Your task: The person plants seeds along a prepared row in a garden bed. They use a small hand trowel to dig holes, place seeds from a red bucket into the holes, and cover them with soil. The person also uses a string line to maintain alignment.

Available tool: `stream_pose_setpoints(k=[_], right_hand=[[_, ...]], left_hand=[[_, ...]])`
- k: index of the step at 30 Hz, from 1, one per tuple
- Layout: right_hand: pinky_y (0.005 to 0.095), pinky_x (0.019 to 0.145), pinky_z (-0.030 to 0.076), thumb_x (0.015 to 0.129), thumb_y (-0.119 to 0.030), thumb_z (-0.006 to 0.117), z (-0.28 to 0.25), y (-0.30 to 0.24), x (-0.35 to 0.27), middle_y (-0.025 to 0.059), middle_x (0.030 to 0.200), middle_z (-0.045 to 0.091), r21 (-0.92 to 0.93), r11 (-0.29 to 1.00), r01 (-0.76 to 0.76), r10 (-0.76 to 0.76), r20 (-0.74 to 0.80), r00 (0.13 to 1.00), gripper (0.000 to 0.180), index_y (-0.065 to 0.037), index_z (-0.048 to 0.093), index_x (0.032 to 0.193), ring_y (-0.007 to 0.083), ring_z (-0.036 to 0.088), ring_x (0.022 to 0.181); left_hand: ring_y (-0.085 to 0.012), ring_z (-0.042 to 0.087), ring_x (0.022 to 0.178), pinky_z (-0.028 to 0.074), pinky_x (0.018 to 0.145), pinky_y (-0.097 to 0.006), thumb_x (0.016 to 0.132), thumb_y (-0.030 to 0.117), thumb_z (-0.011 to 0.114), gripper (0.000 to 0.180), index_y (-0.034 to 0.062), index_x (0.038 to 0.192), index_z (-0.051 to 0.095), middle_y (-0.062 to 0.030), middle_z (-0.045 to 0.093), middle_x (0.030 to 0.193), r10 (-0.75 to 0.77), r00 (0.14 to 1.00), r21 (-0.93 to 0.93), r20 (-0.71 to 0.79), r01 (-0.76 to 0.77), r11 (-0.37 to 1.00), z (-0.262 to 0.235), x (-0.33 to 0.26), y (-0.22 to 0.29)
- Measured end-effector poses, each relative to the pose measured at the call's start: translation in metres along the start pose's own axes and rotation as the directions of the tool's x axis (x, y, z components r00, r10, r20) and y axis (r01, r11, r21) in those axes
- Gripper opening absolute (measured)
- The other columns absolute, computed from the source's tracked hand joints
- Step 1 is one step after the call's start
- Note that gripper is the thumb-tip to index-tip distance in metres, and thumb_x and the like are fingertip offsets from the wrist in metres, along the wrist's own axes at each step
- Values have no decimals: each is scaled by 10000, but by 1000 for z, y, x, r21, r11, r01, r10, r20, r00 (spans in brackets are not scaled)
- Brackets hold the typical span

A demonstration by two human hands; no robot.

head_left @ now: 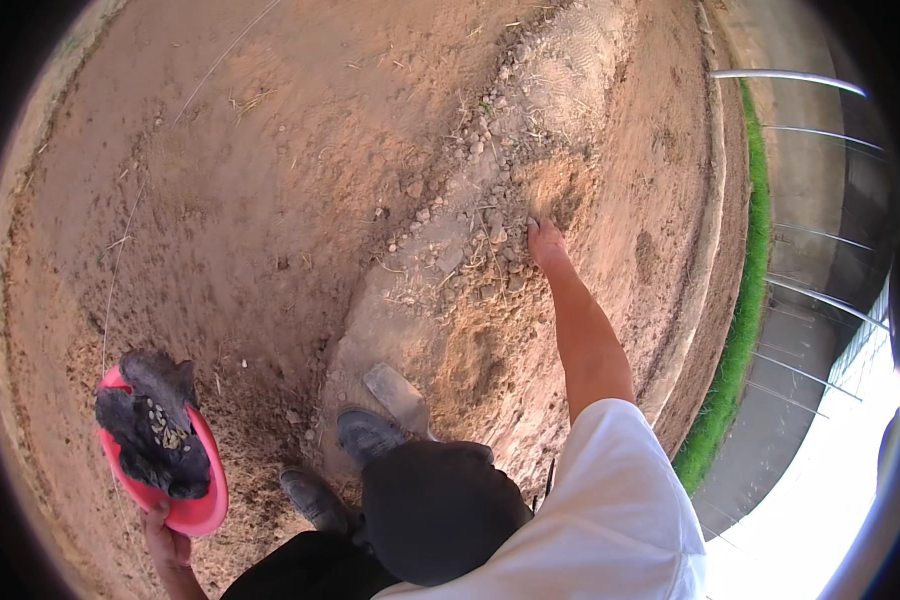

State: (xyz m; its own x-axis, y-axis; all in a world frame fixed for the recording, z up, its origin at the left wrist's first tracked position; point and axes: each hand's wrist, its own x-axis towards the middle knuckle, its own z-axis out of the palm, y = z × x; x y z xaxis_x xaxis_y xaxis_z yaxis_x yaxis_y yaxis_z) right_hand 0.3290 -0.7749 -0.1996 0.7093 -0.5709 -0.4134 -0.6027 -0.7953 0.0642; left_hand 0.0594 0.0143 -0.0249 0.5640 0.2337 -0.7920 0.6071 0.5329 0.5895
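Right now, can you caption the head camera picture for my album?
Left hand holding a pinkish-red bowl with dark lining, right hand down at the stony soil.

Bright daylight; blown-out glare [815,510] lower right; fisheye bending, black corners.

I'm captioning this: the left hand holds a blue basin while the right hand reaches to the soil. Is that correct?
The basin is pinkish red, not blue, as the head view shows; the left hand holds it while the right hand reaches to the soil.
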Motion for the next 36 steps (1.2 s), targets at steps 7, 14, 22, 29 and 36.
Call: stream_pose_setpoints(k=[7,14,22,29,36], right_hand=[[490,898,508,945,-467,590,2,54,44,230,1086,704,-18,999,35,-38,-187,982,453,-58,703,1105,427,658,1033],[268,418,361,1024,-335,562,-71,-103,-29,1,717,505,839,524,-149,-69,216,974,254,-105,567,916,106,465,543],[220,407,291,1025,-225,595,-35,-351,-130,-20,737,478,839,432,-330,-510,529,679,145,-99,552,967,67,438,552],[268,437,312,1014,-186,604,-5,-538,-188,9,744,507,850,506,-147,-572,458,681,129,-76,553,972,102,449,556],[297,453,307,1018,-242,590,12,-527,-185,13,688,471,813,570,-120,-587,505,632,176,-72,549,1001,133,435,528]], left_hand=[[-257,654,1130,508,1026,-390,823,8,601,505,-17,1324,546,-123,665,1244,-18,999,36,32,16,999,26,17,19],[-255,681,1041,551,955,-383,804,-48,602,462,-28,1265,574,-125,686,1152,-29,998,-67,-59,25,997,0,5,3],[-253,682,997,565,911,-381,791,-45,597,500,-26,1288,551,-117,678,1122,-1,994,-97,-105,-10,995,9,-15,2],[-242,679,970,560,902,-384,799,-35,592,395,-14,1194,599,-102,678,1056,20,970,-145,-243,-57,988,4,-58,-2],[-226,678,954,558,896,-376,804,-12,605,379,9,1183,604,-83,677,1031,63,974,-213,-217,-110,971,-42,-81,-30]])
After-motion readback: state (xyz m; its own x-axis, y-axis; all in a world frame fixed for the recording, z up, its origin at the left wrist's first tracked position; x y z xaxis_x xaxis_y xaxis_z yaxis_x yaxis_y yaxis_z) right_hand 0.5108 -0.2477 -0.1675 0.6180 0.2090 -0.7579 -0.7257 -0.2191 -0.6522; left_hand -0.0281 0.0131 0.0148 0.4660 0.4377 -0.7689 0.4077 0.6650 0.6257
